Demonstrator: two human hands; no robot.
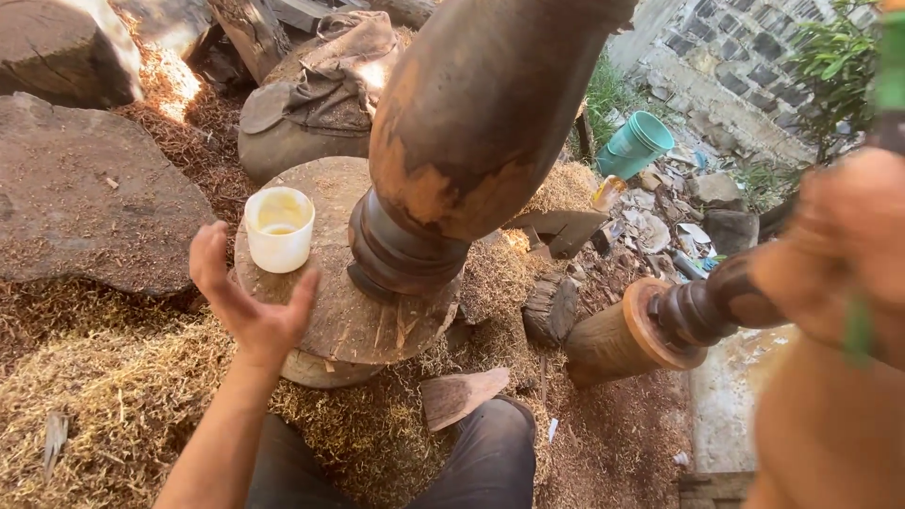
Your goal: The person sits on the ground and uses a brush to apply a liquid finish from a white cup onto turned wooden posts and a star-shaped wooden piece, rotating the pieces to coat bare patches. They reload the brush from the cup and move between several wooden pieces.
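Observation:
My left hand (pixel 247 306) is open with fingers spread, hovering over the near left edge of a round wooden stump (pixel 358 320). It holds nothing. Just beyond its fingers a white cup (pixel 279 229) with yellowish liquid stands on the stump. A big dark turned wooden post (pixel 471 132), its surface partly scraped to bare wood, rests its ringed end on the stump and leans toward me. My right hand (pixel 844 245) is blurred, close to the camera at the right, and closed around a thin green and dark stick-like tool (pixel 891 66).
A second turned wooden piece (pixel 660 325) lies at the right on the ground. Wood shavings (pixel 104 396) cover the ground. A flat stone (pixel 85 188), a cloth-draped log (pixel 311 104), wood offcuts (pixel 462 396), a teal bucket (pixel 636 143) and a stone wall (pixel 726 57) surround the spot. My knee (pixel 490 462) is below.

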